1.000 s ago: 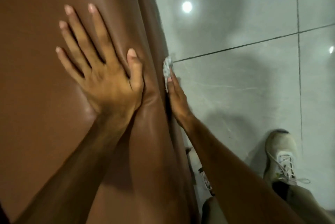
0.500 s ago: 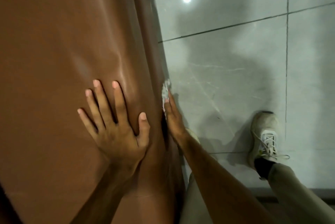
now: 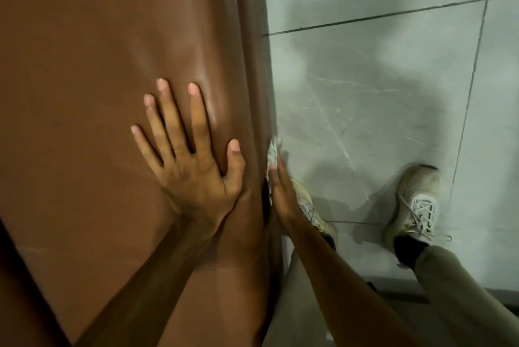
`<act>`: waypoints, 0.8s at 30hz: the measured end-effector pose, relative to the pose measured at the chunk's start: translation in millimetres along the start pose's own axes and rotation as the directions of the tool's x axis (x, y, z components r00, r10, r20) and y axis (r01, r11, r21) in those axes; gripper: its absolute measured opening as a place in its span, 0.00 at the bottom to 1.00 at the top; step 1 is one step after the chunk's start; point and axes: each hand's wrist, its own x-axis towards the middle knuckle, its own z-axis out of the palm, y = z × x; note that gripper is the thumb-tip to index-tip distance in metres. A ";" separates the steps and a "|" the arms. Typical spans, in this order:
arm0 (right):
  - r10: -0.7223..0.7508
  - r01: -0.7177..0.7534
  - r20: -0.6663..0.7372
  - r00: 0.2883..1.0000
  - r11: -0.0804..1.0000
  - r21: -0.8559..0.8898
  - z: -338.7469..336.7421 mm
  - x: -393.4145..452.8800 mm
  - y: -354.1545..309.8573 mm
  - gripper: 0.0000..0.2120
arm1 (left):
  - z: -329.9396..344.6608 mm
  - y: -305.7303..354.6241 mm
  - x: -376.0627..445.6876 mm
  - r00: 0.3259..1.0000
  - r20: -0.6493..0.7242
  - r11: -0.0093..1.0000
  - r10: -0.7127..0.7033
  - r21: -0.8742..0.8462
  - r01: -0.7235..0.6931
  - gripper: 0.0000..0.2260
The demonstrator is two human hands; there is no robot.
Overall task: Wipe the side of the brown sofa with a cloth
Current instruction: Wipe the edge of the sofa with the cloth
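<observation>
The brown sofa (image 3: 98, 65) fills the picture from 12 o'clock round to 9 o'clock, and the left hand (image 3: 193, 166) lies flat and open on its top. At about 3 o'clock from that hand, the right hand (image 3: 280, 195) presses a small pale cloth (image 3: 273, 153) against the sofa's side, just above the shiny floor (image 3: 379, 107). The cloth is only pinned by flat fingers, not wrapped in a tight grip, so I think it could slip out and fall, or bunch up and miss spots.
</observation>
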 end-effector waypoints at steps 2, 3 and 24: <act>0.140 -0.144 -0.061 0.988 0.987 -0.073 -2.6 -35.2 32.0 0.25 | -2.7 3.4 -0.2 1.000 0.016 1.000 -0.001 0.014 0.001 0.34; 0.223 -0.233 -0.119 0.968 0.969 -0.084 -2.6 -57.1 45.0 0.25 | -2.8 5.4 0.7 0.999 0.037 1.000 0.000 0.008 -0.001 0.34; 0.660 0.758 0.541 0.522 -0.067 -0.649 -20.3 -337.5 -157.5 0.24 | -192.6 186.5 -455.5 -0.648 0.300 -0.707 -0.700 -0.165 0.688 0.32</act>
